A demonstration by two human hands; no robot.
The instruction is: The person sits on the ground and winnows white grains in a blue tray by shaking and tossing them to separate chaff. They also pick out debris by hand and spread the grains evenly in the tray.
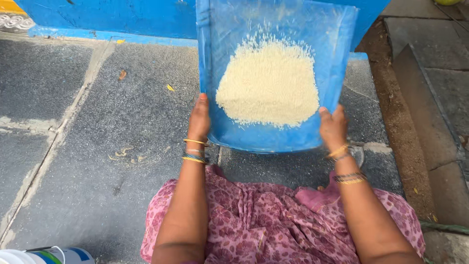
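The left hand (199, 120) grips the left rear edge of a blue winnowing tray (273, 73), fingers wrapped under and thumb pressed on the rim. The right hand (333, 128) clasps the right rear edge the same way. The tray is held above the grey stone floor (97, 146), its long axis running away from the person, open end pointing toward the blue wall (112, 17). A heap of pale grain (268, 83) lies in its middle. A white container with a blue and green label (46, 255) stands at the bottom left corner.
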